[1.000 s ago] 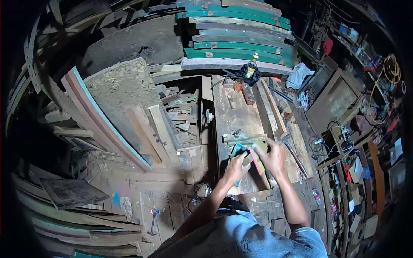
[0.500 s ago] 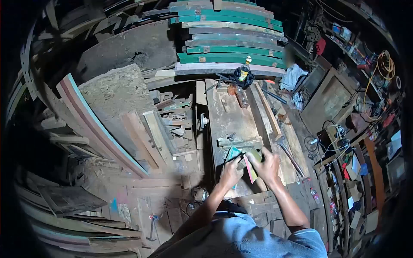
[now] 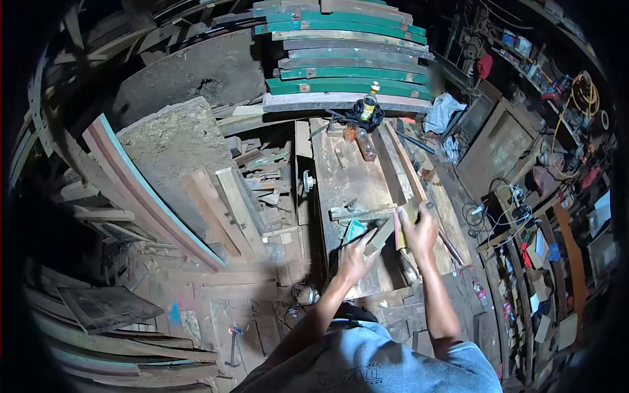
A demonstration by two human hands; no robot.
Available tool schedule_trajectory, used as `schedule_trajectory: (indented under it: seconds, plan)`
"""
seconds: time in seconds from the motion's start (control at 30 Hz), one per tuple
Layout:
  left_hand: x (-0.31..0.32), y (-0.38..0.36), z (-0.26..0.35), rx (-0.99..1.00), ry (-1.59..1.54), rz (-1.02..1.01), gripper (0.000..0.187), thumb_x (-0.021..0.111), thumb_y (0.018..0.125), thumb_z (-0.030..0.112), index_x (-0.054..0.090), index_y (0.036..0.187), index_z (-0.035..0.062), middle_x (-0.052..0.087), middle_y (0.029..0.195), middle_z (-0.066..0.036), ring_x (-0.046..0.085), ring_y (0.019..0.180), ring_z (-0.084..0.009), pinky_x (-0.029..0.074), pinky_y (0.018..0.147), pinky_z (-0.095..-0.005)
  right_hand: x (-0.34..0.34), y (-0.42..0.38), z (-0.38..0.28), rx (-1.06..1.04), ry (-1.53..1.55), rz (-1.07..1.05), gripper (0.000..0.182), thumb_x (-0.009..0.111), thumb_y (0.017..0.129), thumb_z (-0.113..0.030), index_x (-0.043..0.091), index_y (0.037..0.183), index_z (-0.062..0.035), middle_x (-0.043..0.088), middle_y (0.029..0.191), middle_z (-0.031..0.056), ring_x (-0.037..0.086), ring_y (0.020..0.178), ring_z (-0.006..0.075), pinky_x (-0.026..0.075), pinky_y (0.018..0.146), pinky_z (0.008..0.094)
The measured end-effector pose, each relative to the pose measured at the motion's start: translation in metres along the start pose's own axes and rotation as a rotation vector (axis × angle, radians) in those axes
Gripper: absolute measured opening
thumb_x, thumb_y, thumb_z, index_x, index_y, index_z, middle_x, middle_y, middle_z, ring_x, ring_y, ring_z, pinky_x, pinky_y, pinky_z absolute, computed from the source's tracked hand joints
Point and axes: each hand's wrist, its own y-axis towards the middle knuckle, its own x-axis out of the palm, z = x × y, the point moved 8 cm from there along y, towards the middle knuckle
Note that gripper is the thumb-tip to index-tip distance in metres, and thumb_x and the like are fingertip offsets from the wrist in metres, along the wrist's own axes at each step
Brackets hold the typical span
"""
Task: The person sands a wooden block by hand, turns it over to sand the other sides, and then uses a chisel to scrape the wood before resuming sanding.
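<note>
My left hand (image 3: 356, 261) is closed around a small greyish wooden block (image 3: 381, 236), which tilts up toward the right. In my right hand (image 3: 422, 234), a flat piece with a pink edge and a yellowish-green face (image 3: 400, 230) stands roughly upright, just apart from the block. Both hands are over the near part of the wooden workbench (image 3: 354, 187). A teal piece (image 3: 354, 230) lies just beyond my left fingers. Across the bench runs a wooden strip (image 3: 362, 214), with a small dark object on it.
A bottle with a yellow label (image 3: 369, 107) and a clear jar (image 3: 365, 147) are at the bench's far end. Painted planks (image 3: 347, 85) are stacked beyond. Wood offcuts fill the left side; a hammer (image 3: 233, 344) lies on the floor. Cluttered shelves (image 3: 524, 262) line the right.
My hands have moved apart. The pink-edged piece has shifted right and up with my right hand, and the wooden block now shows in my left hand. The teal piece is more exposed.
</note>
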Motion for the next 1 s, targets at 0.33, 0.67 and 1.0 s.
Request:
schedule_trajectory:
  seconds: [0.33,0.67,1.0]
  plan:
    - [-0.001,0.004,-0.007,-0.053,-0.031,-0.033,0.049,0.081,0.094,0.011,0.071,0.141,0.0009,0.077,0.121,-0.028,0.078,0.111,-0.0431,0.064,0.092,-0.0459,0.010,-0.006,-0.007,-0.099,-0.015,-0.064,0.050,0.089,0.090,-0.046,0.071,0.088,0.0011,0.069,0.072,0.0278,0.073,0.071,0.0476,0.054,0.065,0.0514]
    - [-0.007,0.001,-0.021,-0.029,-0.068,-0.015,0.049,0.077,0.095,0.005,0.068,0.143,-0.0001,0.078,0.113,-0.028,0.078,0.100,-0.0458,0.064,0.087,-0.0484,0.021,-0.023,-0.046,-0.181,-0.023,-0.236,0.047,0.088,0.092,-0.044,0.071,0.089,0.0000,0.069,0.072,0.0265,0.073,0.068,0.0438,0.054,0.062,0.0495]
    - [-0.009,-0.004,-0.019,-0.014,0.029,-0.034,0.046,0.080,0.093,0.008,0.071,0.138,0.0006,0.078,0.109,-0.028,0.078,0.100,-0.0456,0.063,0.085,-0.0479,0.019,-0.029,-0.048,-0.170,0.008,-0.207,0.049,0.090,0.089,-0.043,0.069,0.082,0.0007,0.070,0.072,0.0261,0.074,0.071,0.0456,0.054,0.064,0.0540]
